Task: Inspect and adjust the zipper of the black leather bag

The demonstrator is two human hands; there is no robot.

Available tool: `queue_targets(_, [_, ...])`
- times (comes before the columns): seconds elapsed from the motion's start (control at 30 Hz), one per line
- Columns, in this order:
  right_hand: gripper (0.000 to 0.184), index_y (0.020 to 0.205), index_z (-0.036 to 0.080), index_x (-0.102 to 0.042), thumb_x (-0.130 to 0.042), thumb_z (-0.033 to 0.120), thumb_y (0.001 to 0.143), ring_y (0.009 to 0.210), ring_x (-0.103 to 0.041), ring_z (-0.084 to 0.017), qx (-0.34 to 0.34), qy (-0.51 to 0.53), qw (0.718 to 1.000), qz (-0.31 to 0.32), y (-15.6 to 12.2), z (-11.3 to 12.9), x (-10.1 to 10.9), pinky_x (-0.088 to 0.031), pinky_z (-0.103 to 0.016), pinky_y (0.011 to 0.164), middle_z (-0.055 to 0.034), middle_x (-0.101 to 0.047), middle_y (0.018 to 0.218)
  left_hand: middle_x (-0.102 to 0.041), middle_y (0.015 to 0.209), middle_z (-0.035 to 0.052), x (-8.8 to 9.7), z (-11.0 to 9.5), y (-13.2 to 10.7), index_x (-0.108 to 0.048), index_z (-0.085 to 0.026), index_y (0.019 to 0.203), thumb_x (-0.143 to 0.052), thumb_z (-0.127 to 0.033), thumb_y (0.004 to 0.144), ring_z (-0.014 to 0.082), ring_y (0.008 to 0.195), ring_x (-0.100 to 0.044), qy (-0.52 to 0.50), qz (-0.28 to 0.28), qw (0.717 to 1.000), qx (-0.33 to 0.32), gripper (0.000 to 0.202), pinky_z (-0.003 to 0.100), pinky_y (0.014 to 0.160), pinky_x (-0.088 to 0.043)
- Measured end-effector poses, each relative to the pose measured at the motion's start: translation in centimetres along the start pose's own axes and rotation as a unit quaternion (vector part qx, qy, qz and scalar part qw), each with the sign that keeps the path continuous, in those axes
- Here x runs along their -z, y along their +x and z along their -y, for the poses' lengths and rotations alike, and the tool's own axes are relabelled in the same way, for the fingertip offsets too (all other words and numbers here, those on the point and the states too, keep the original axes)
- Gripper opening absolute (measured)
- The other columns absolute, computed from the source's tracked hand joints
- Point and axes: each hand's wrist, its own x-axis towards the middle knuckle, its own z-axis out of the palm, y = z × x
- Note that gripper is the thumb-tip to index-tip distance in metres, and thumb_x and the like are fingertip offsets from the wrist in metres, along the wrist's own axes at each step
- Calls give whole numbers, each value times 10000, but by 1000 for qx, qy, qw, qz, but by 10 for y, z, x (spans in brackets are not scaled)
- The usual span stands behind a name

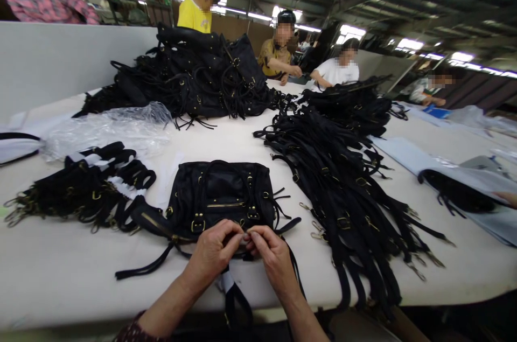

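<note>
A black leather handbag (220,196) with brass buckles and a zip lies flat on the white table (60,277), close to its near edge. My left hand (212,250) and my right hand (272,258) meet at the bag's near edge. Their fingertips pinch a small dark part of it, which the fingers mostly hide. A loose black strap (145,264) runs out to the left of the bag, and another (236,299) hangs down over the table edge between my wrists.
Long black straps with metal clips (343,207) lie heaped to the right. Strap bundles with white bands (81,188) lie left, beside clear plastic (109,132). Black bags (194,75) are piled behind. Several co-workers sit beyond; one hand (507,199) rests at the far right.
</note>
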Motion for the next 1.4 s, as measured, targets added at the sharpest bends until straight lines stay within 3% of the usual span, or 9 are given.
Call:
queue_targets(0.4, [228, 904, 208, -694, -592, 413, 903, 728, -653, -143, -1, 13, 1000, 22, 0, -4, -2, -501, -229, 640, -5, -700, 782, -628, 779, -30, 0, 1, 0, -616, -228, 799, -548, -258, 889, 126, 748, -579, 27, 11, 999, 13, 117, 256, 708, -403])
queue_targets(0.83, [175, 949, 245, -704, -554, 333, 932, 747, -678, -140, 85, -138, 987, 11, 0, -9, -2, -516, -237, 705, 8, -713, 820, -638, 805, -24, -1, 6, 0, -622, -232, 816, -535, -272, 899, 132, 771, -592, 27, 13, 999, 22, 126, 264, 723, -406])
queue_targets(1.07, [149, 1002, 262, -681, -581, 341, 925, 711, -694, -125, 76, -87, 993, -5, 1, -14, -4, -542, -215, 663, 29, -717, 833, -642, 812, -23, -2, 6, 0, -618, -233, 809, -531, -269, 904, 135, 797, -599, 26, 15, 999, 22, 133, 263, 745, -407])
queue_targets(1.27, [157, 1033, 251, -680, -554, 277, 942, 871, -705, -154, 187, -233, 954, -17, -2, -14, -1, -529, -248, 789, -5, -743, 959, -650, 826, -12, -3, 8, 0, -621, -236, 823, -516, -278, 910, 149, 810, -606, 23, 9, 999, 21, 143, 271, 761, -419])
queue_targets(1.4, [174, 1050, 253, -677, -535, 286, 955, 902, -701, -163, 181, -243, 953, -14, -2, -15, -1, -532, -265, 819, -14, -746, 978, -651, 822, -4, -3, 8, 0, -620, -234, 819, -507, -280, 913, 157, 804, -605, 23, 13, 999, 18, 154, 278, 755, -425])
